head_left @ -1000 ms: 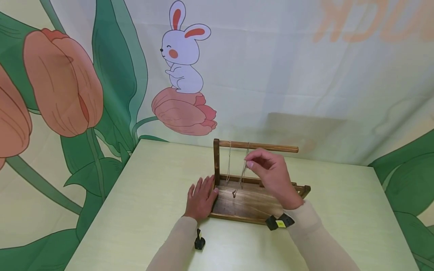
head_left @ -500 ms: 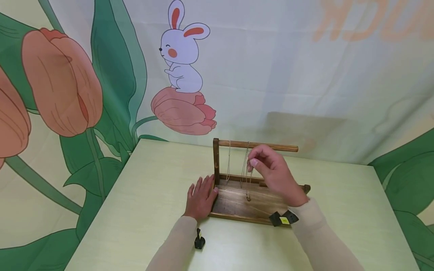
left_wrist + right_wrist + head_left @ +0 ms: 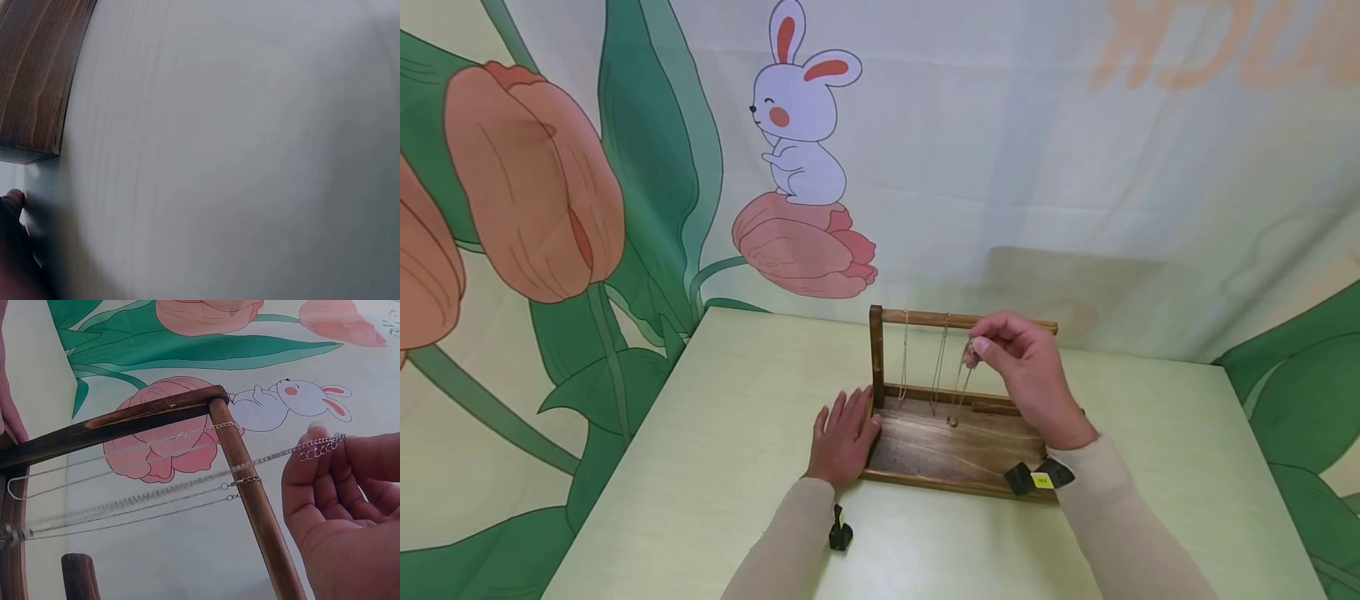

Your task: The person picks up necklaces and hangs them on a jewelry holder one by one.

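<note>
My right hand (image 3: 1030,379) pinches the clasp end of a silver necklace (image 3: 159,487) between thumb and fingertips, just in front of the wooden bar (image 3: 925,318). A small pendant (image 3: 952,422) dangles at the bottom of this necklace, over the stand's tray. From the bar hang two more fine necklaces: one chain (image 3: 904,358) near the upright post and another chain (image 3: 939,367) farther right. With fingers extended, my left hand (image 3: 841,437) rests against the left end of the brown wooden stand (image 3: 925,477). Only a dark sliver of that hand shows in the left wrist view.
The stand's post (image 3: 877,358) rises at its back left corner and carries the bar, whose right end is free. Under it is the pale table (image 3: 722,417). A printed cloth (image 3: 925,167) with a rabbit and tulips hangs behind the table.
My right hand has shifted right along the bar, carrying the necklace away from the second hanging chain. Its pendant has swung and moved right. My left hand has stayed in place.
</note>
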A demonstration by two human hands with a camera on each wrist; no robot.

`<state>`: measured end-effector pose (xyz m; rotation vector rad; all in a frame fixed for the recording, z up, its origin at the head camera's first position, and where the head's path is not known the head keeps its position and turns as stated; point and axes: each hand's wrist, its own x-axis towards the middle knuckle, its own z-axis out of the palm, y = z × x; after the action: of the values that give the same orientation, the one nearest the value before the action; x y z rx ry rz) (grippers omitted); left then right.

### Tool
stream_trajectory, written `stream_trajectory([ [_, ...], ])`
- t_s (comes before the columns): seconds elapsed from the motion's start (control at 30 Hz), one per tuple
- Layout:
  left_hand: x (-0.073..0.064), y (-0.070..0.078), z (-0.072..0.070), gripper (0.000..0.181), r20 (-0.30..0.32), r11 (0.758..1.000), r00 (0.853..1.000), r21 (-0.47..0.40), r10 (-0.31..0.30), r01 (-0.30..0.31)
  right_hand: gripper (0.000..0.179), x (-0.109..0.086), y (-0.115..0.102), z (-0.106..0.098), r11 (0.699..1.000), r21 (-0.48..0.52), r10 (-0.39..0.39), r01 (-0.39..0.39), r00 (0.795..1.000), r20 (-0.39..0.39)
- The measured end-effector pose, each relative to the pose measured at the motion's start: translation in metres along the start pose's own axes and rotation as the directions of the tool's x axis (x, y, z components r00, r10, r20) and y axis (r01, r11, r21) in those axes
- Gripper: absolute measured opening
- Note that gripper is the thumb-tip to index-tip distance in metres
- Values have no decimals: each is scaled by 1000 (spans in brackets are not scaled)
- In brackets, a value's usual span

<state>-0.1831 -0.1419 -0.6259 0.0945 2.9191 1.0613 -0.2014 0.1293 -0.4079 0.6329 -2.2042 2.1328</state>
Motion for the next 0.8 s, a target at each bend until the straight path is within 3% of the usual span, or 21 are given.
stream_trajectory([
  [0.3, 0, 0, 1, 61, 7, 1000, 1000, 5, 0, 0, 7, 2, -1, -10, 997, -70, 18, -24, 995, -95],
  [0.53, 0, 3, -2, 61, 10, 1000, 1000, 8, 4, -4, 20, 4, 3, -18, 999, -35, -15, 11, 990, -137],
  [0.8, -1, 4, -2, 61, 13, 1000, 1000, 21, -13, 13, 22, 2, 6, -23, 999, -43, -16, 9, 986, -164],
])
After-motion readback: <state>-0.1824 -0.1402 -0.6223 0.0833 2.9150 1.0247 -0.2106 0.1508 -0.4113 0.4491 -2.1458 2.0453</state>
